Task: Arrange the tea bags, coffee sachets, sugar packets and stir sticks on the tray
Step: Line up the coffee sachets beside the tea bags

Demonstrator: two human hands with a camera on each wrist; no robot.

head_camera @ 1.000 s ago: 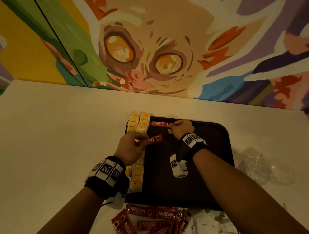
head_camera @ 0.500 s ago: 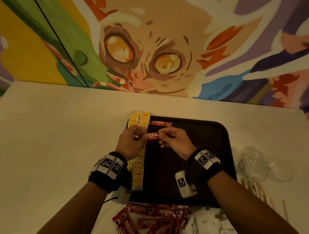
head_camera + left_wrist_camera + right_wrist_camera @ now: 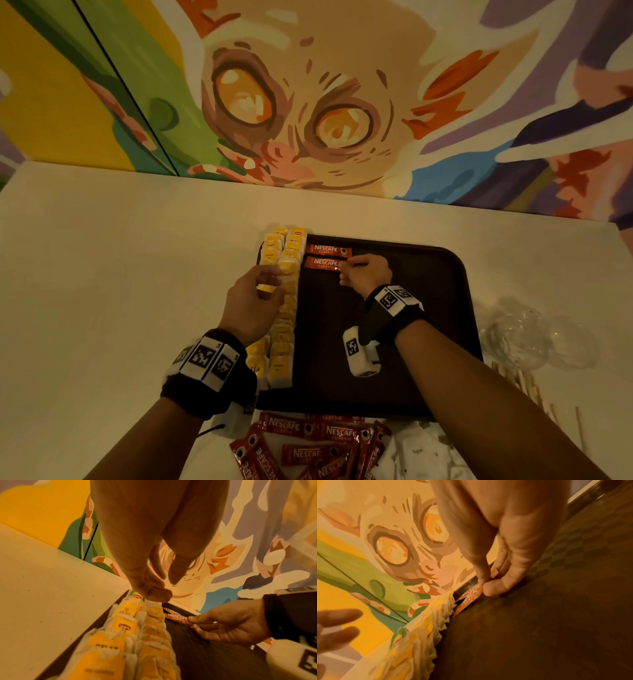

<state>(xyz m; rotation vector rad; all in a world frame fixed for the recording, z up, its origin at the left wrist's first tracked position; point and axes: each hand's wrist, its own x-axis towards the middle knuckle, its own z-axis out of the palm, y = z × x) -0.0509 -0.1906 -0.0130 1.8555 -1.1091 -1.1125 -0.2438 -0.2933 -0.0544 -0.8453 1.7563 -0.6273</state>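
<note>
Two coffee sachets lie at the far left of the tray (image 3: 445, 308), and the right hand (image 3: 366, 277) pinches the nearer coffee sachet (image 3: 322, 263), so lay it flat and straight beside the far one (image 3: 327, 250) while the left hand (image 3: 253, 301), loose and spread, waits over the tea bags (image 3: 284, 342).

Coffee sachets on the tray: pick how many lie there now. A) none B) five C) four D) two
D, two: one coffee sachet lies at the far edge of the tray, and a second sachet sits just nearer, its end pinched by the right hand.
</note>
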